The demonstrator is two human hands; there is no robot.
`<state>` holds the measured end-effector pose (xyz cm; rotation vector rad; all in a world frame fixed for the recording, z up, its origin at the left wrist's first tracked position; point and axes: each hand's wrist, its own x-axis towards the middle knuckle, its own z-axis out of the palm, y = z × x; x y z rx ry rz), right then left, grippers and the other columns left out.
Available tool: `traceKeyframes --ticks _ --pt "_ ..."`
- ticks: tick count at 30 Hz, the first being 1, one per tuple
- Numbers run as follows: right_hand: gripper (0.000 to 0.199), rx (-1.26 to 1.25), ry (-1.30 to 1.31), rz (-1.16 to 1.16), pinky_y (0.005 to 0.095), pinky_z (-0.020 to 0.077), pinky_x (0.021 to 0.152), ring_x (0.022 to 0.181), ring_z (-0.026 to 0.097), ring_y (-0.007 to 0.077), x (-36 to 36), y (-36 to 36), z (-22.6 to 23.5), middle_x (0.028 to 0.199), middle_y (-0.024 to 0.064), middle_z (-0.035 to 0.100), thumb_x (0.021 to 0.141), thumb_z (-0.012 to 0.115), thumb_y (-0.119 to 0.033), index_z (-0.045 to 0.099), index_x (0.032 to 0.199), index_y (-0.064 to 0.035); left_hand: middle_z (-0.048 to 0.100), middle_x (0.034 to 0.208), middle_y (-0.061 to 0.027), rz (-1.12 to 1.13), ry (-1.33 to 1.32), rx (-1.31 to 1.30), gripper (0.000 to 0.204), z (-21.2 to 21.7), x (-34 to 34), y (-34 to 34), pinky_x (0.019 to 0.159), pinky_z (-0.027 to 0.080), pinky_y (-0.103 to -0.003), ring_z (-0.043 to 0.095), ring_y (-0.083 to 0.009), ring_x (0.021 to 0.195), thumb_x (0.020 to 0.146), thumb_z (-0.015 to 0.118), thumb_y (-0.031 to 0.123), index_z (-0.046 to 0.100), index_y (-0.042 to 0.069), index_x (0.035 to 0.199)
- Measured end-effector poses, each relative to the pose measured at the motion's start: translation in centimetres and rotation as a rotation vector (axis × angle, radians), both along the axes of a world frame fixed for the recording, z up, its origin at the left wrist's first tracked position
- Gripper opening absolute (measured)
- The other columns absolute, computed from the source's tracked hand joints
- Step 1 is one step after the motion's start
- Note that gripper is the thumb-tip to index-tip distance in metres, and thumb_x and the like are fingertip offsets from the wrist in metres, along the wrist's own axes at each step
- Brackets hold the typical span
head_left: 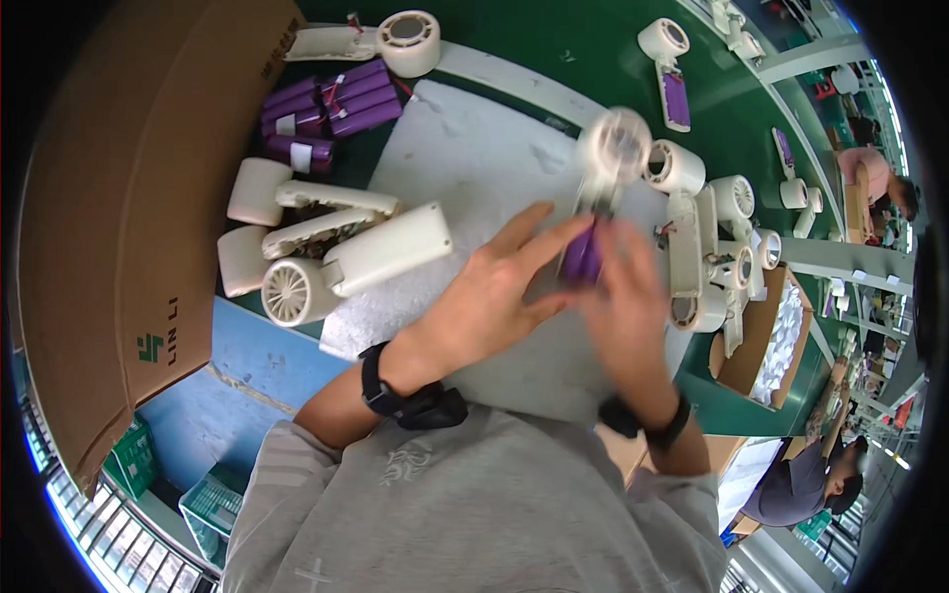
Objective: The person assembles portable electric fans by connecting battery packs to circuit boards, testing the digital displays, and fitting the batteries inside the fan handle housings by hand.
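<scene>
A white handheld fan (618, 148) with an open handle is blurred in front of me, its round head pointing away. In the handle sits a purple battery pack (581, 255). My left hand (489, 301) has its fingers and thumb at the left side of the handle, closed around it. My right hand (628, 306) is smeared by motion at the right side of the battery pack, so its grip cannot be made out. A pale foam sheet (445, 148) lies beneath them on the green table.
At left are several white fans (390, 247), purple battery packs (361, 99) and a tall cardboard box (129, 198). More fans (684, 247) crowd the right, beside a small carton (727, 361) of white pieces. Another fan (674, 94) lies farther back. People (801, 484) work at right.
</scene>
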<state>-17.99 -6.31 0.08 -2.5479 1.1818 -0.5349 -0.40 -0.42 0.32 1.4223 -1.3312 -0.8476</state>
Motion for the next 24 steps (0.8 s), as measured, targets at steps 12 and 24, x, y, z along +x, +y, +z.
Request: traceKeyframes --ticks 12,24 --pt "0.064 0.049 0.089 0.206 0.0367 0.0507 0.078 0.087 0.062 0.0259 13.0 -10.0 5.6 0.123 0.0156 0.058 0.08 0.073 -0.017 0.048 0.138 -0.0085 0.065 0.098 -0.0138 -0.283 -0.173 -0.113 0.018 -2.0 1.1 0.6 0.083 0.049 -0.041 0.06 -0.0337 0.092 0.081 0.072 0.016 0.066 0.0 0.079" --pt "0.06 0.249 -0.019 0.339 0.0309 0.0518 0.082 0.092 0.066 0.0188 20.3 -17.5 3.1 0.108 0.0112 0.063 0.074 0.075 -0.01 0.051 0.128 -0.0086 0.064 0.092 -0.0161 -0.231 -0.063 -0.206 0.017 -3.0 0.4 0.5 0.083 0.048 -0.046 0.061 -0.0369 0.095 0.086 0.067 0.015 0.062 -0.001 0.088"
